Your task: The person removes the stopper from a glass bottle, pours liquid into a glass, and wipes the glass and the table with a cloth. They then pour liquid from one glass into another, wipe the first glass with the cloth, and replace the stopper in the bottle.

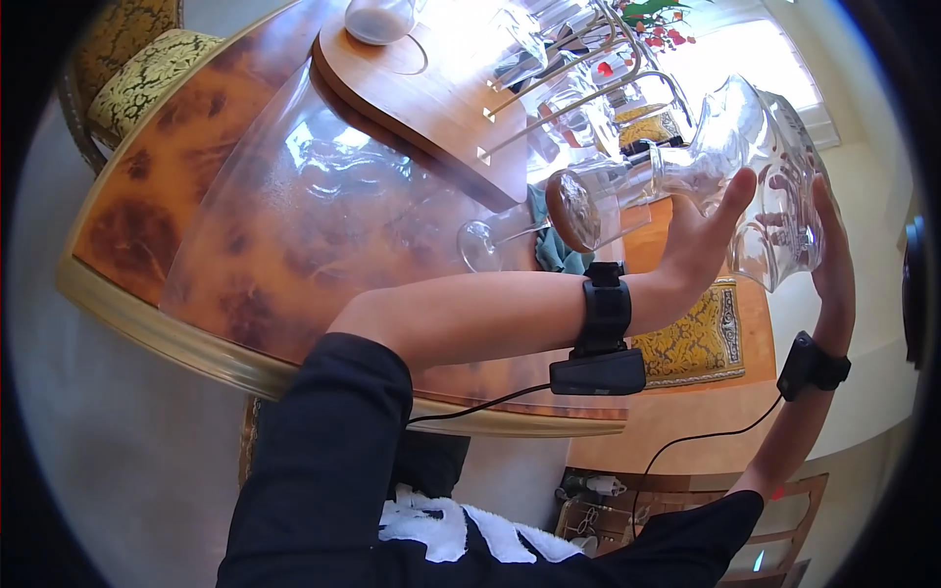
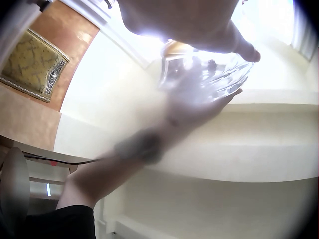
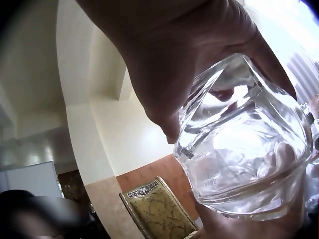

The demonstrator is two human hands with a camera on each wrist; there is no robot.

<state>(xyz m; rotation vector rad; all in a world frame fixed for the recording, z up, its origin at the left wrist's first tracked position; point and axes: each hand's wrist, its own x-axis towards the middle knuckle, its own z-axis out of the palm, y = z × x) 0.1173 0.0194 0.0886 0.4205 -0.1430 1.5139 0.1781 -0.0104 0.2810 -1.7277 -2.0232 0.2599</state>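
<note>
Around the glass decanter (image 1: 779, 220), left hand (image 1: 698, 230) and right hand (image 1: 833, 260) clamp, fingers partly hidden.

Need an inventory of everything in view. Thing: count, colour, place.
Glass vessel: 1, clear, between both hands
Table: 1, brown, gold edge, head-view left
Wooden board: 1, brown, on table
Cup: 1, clear, on board
Stemmed glass: 1, clear, beside board
Rods: several, metallic, at board
Other glassware: uncountable, clear, around rods
Cloth: 1, teal, beyond stemmed glass
Flowers: several, red, beyond rods
Chairs: at least 2, yellow-patterned, around table
Wrist devices: 2, black, one per wrist
Left hand, right hand: on vessel
</note>
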